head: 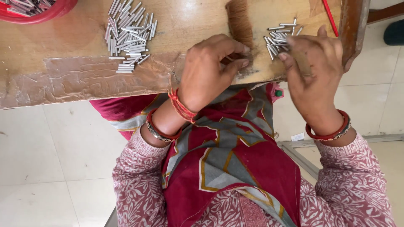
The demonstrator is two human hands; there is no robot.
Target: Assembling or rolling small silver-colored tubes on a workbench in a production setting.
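- A red bowl (40,10) sits at the far left corner of the wooden board (75,46), cut off by the picture's edge; it holds small silver metal tubes like those on the board.
- A large loose pile of silver tubes (128,35) lies on the board, left of both hands and well apart from them.
- A smaller pile of silver tubes (280,38) lies on the far right part of the board, just at the fingertips of the person's right hand (315,71).
- The right hand's fingers are loosely spread over that pile, thumb apart from them; whether they grip a tube cannot be told.
- A tuft of brown hair-like fibre (240,25) lies on the board between the two hands, running from far to near.
- The person's left hand (210,69) rests on the near end of the tuft, fingers curled narrow, thumb and forefinger pinching the fibre there.
- A red stick (330,17) lies at the far right of the board.
- Both wrists wear red bangles; the sleeves are patterned pink.
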